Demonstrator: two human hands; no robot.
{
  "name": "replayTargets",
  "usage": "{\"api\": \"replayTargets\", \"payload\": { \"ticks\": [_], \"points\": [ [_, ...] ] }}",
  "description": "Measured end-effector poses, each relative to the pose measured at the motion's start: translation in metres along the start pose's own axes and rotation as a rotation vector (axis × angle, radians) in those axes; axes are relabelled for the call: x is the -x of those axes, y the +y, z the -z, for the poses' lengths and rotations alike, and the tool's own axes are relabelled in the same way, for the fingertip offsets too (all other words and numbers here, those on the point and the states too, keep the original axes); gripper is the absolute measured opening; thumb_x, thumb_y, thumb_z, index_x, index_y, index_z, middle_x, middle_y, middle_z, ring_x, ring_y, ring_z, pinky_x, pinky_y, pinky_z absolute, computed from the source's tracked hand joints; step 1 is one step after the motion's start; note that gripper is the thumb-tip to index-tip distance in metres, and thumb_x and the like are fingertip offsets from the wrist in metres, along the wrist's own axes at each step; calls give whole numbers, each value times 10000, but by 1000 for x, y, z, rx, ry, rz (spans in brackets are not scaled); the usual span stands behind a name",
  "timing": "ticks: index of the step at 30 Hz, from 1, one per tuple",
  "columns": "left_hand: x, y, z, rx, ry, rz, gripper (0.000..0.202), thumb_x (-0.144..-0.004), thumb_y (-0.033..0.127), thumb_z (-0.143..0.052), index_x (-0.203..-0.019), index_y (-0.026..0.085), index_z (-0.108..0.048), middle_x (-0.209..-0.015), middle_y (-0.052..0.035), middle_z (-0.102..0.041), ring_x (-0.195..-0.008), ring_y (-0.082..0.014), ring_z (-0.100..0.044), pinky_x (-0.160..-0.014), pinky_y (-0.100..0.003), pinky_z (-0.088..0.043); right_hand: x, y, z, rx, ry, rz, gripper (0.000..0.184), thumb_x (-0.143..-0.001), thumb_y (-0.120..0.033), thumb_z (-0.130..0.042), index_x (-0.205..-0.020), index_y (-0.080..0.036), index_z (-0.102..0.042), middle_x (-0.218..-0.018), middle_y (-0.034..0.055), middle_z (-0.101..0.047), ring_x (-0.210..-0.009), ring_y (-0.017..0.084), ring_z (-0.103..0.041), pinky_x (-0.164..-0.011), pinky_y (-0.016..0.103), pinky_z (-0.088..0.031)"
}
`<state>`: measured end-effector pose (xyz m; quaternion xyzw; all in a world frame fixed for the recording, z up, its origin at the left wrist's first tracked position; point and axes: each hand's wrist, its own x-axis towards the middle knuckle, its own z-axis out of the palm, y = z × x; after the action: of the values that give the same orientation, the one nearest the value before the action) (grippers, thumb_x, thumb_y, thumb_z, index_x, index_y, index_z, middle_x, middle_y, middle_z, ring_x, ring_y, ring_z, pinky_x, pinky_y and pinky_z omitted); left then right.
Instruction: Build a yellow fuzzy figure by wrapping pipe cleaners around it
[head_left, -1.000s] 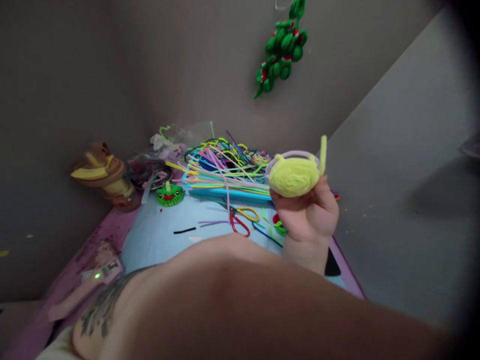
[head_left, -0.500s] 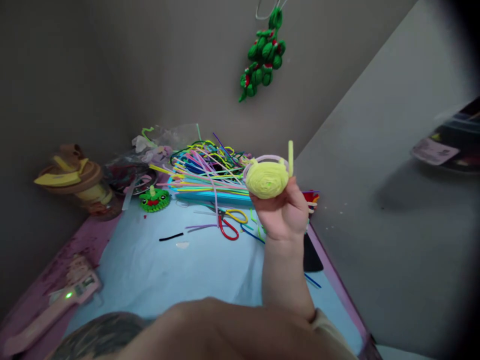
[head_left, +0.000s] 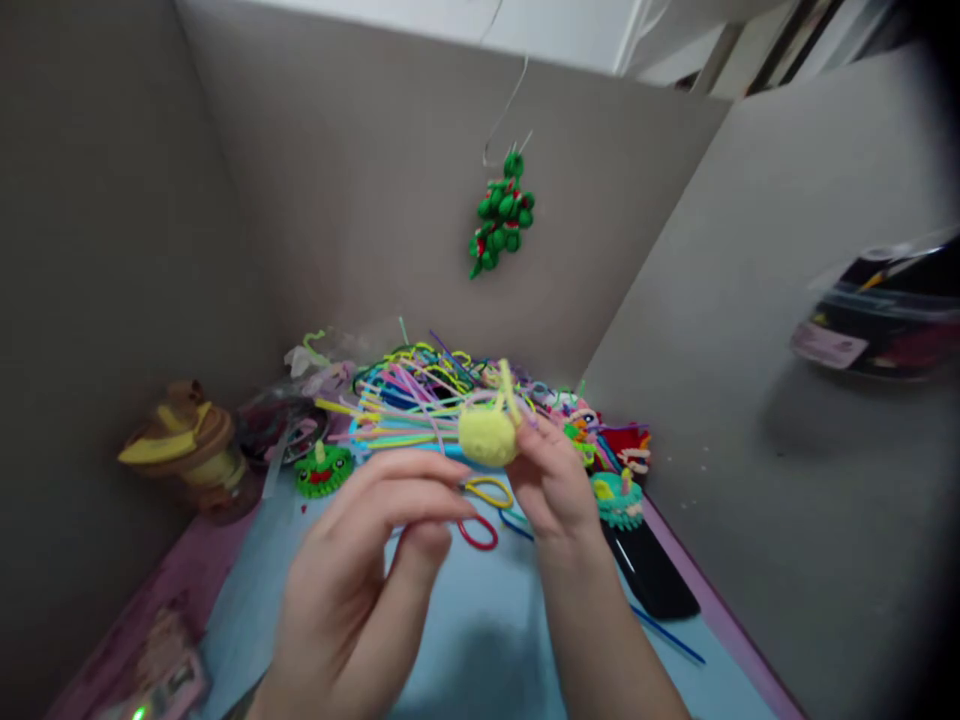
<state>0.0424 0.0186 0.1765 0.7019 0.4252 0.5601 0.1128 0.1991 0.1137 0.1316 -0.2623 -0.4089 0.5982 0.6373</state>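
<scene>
My right hand (head_left: 553, 480) holds a pale yellow fuzzy pipe-cleaner piece (head_left: 484, 435) by its right side, above the table. The piece is rounded, and a yellow strand stands up from it. A lilac strand shows beside my fingertips. My left hand (head_left: 375, 565) is raised to the left and nearer to me, fingers stretched out and thumb apart, touching nothing I can see. Beyond its fingertips lie scissors (head_left: 493, 540) with one red and one yellow handle loop; their blades are hidden behind the left hand.
Bundled pipe cleaners (head_left: 409, 395) fill the back of the blue-covered table (head_left: 480, 620). A green figure (head_left: 322, 472) sits left, a teal one (head_left: 619, 502) right, above a black phone-like slab (head_left: 656, 575). A pink glue gun (head_left: 169, 670) lies front left. Green ornaments (head_left: 502, 215) hang on the wall.
My left hand has come up into view, fingers spread toward the yellow piece. The right hand has turned the piece and brought it lower. The view has tilted upward.
</scene>
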Motion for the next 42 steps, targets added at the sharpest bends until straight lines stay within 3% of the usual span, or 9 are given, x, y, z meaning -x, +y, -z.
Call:
{"api": "replayTargets", "payload": {
  "ticks": [4,8,12,14,18,23,29,36,42],
  "points": [
    [-25,-53,-4,-214,-2,-76,109,-843,208,-534,-891,217,-632,-960,-63,-621,-928,-191,-588,-805,-326,-494,-5,5,2,436,-123,84,158,-695,-295,-723,-702,-165,-632,-747,-1,-554,-707,124,-507,-654,230,-428],
    [-33,-86,-15,-291,-117,-76,119,-856,225,-513,-914,215,-617,-940,-64,-615,-891,-189,-595,-759,-308,-500,-11,13,3,519,-214,48,214,-731,-370,-683,-723,-166,-617,-798,17,-533,-737,140,-497,-653,235,-421],
    [-35,-94,-15,-379,-244,-31,159,-862,229,-501,-962,230,-624,-945,-53,-623,-821,-177,-612,-709,-292,-507,-15,20,6,512,-233,-13,232,-768,-401,-645,-780,-170,-620,-802,15,-529,-740,140,-495,-654,232,-418],
    [-36,-94,-13,-395,-220,-47,167,-868,231,-490,-968,227,-624,-951,-54,-619,-839,-177,-607,-722,-292,-504,-16,20,8,548,-245,-7,228,-800,-398,-608,-808,-171,-629,-814,19,-541,-760,145,-506,-677,242,-420],
    [-38,-90,-10,-475,-109,-191,211,-860,201,-501,-1037,234,-611,-1061,-74,-590,-960,-204,-561,-815,-345,-472,-15,15,10,732,-288,66,176,-821,-345,-584,-801,-181,-644,-851,28,-561,-810,164,-511,-740,274,-419],
    [-39,-85,-12,-531,-233,-291,131,-846,181,-528,-908,224,-634,-1001,-59,-623,-945,-222,-533,-811,-379,-441,-10,9,8,860,-355,83,152,-836,-302,-561,-785,-185,-642,-833,27,-563,-799,164,-510,-735,277,-423],
    [-36,-83,-17,-373,-201,-158,118,-866,217,-490,-796,190,-581,-836,-40,-611,-828,-183,-539,-754,-317,-420,-8,7,8,763,-348,18,226,-837,-384,-556,-823,-165,-609,-801,17,-548,-741,143,-505,-670,251,-428],
    [-36,-84,-22,-71,-287,197,135,-842,269,-504,-747,180,-543,-712,8,-580,-637,-121,-520,-568,-221,-379,-7,6,6,699,-356,-38,309,-837,-459,-535,-877,-159,-594,-810,23,-538,-715,137,-493,-653,255,-420],
    [-37,-86,-26,286,-323,399,158,-814,306,-551,-742,176,-499,-613,51,-489,-523,-77,-446,-474,-181,-340,-6,5,5,572,-392,-43,279,-817,-457,-568,-815,-178,-581,-796,15,-527,-757,152,-517,-690,271,-432]
  ]
}}
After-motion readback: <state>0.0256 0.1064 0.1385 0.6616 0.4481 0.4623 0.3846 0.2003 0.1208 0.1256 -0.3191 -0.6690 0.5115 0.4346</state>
